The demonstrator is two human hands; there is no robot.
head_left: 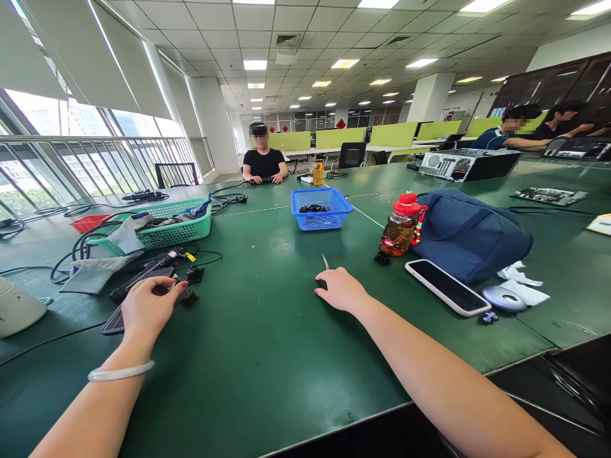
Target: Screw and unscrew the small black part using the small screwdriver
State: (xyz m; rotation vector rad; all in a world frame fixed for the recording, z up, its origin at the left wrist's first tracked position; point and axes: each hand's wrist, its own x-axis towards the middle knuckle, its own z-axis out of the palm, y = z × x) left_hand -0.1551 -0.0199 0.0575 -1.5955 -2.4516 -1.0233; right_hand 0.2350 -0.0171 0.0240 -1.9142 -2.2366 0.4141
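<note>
My right hand (341, 289) is closed above the middle of the green table. A thin pointed metal tool (325, 261) sticks out past its fingers, and the rest of it is hidden in the grip. At the left, my left hand (149, 302) has its thumb and fingers pinched together. Whatever lies between those fingertips is too small to make out. Just beyond them are small black parts (195, 275) and a black device with a yellow tag (157, 267). A dark flat phone-like object (112, 323) lies partly under the left hand.
A green basket (191, 229) with cloths and cables stands back left, a blue basket (321, 220) in the centre. To the right are a red-lidded bottle (400, 232), a navy bag (470, 232) and a phone (446, 286). A person (264, 159) sits opposite.
</note>
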